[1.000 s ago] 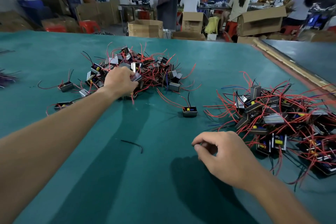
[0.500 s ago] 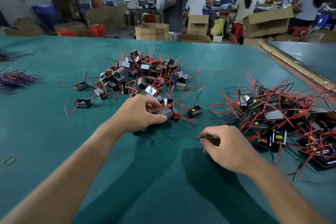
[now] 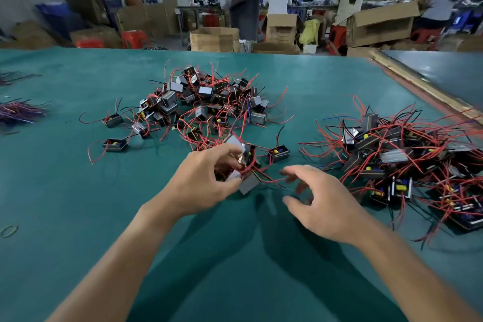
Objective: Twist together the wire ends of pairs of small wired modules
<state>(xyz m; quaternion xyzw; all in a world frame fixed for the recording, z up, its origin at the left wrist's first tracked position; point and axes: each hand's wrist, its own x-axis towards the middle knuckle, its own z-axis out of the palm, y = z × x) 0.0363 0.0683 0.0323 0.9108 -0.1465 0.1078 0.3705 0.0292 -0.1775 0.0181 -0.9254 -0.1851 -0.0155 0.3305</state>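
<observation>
The left hand covers part of the modules it grips; their count cannot be read, possibly two or three. The fingertips of the right hand are motion-blurred. The right pile runs off the right edge, and the purple wire bundle off the left. Wire ends there are too tangled to trace.

Small black boxy modules with grey metal faces, yellow parts and thin red and black wires lie in two tangled heaps: a pile at upper centre and a wider heap at right. Two strays sit left of the pile, a single just below it. At centre the left hand grips a few held modules, their red wires trailing right.
</observation>
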